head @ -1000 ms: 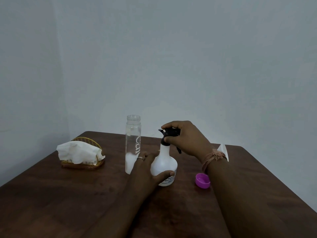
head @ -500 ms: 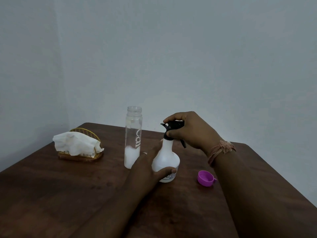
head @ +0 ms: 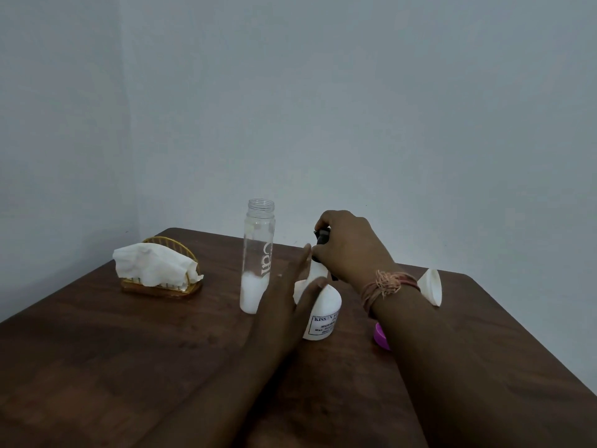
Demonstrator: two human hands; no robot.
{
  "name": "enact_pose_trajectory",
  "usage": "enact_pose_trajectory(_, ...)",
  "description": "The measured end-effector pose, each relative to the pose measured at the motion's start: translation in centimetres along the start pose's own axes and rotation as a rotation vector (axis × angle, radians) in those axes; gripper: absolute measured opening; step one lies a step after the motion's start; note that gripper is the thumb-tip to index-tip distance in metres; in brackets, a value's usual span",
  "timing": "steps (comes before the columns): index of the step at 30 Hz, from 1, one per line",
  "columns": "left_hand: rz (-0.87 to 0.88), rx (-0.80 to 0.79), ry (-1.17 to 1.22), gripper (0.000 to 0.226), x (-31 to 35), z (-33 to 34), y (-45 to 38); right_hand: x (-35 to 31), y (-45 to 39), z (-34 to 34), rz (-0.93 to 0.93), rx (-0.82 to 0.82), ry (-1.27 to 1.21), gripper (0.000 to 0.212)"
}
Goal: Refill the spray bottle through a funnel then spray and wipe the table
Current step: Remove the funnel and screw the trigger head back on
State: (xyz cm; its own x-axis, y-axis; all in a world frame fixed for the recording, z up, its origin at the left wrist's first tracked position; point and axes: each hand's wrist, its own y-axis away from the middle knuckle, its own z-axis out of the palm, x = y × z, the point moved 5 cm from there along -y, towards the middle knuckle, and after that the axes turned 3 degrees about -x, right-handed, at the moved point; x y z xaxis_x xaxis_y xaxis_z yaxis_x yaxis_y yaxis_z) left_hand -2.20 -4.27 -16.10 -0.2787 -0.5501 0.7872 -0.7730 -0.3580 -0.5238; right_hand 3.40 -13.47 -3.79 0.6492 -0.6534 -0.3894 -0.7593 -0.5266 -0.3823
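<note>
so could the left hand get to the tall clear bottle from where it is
Probably yes. The left hand rests against the spray bottle with fingers straight, and the clear bottle stands just to its left on the table with nothing between them. The right hand holds the sprayer top, out of the way.

Right hand (head: pixel 350 247) grips spray bottle (head: pixel 323 313) head; left hand (head: pixel 284 299) steadies it.

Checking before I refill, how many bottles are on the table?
2: the clear bottle standing uncapped behind the left hand, and the white spray bottle both hands are at. None seems hidden.
</note>
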Motion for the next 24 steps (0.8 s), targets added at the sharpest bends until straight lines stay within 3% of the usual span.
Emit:
enact_pose_trajectory(5,-0.067,0.201,0.094,0.036,1.2,0.3,-0.7,0.1,0.5,-0.5,0.078,-0.133,-0.116,0.026)
enact_pose_trajectory(9,-0.124,0.277,0.076,0.039,1.1,0.8,-0.7,0.4,1.1,-1.3,0.084,-0.228,-0.335,0.035)
enact_pose_trajectory(14,0.0,0.253,0.114,0.025,1.6,1.2,-1.2,4.0,2.4,0.4,0.151,-0.058,-0.757,0.045)
enact_pose_trajectory(17,0.046,0.266,0.109,0.038,1.0,1.2,-1.4,5.8,3.0,2.3,0.233,-0.03,-1.096,0.042)
enact_pose_trajectory(20,0.067,0.263,0.1,0.039,0.9,1.1,-1.5,6.5,3.1,4.0,0.143,0.1,-1.051,0.022)
enact_pose_trajectory(24,0.073,0.223,0.121,0.027,1.0,1.1,-1.6,6.0,2.9,5.4,0.052,0.205,-0.945,0.025)
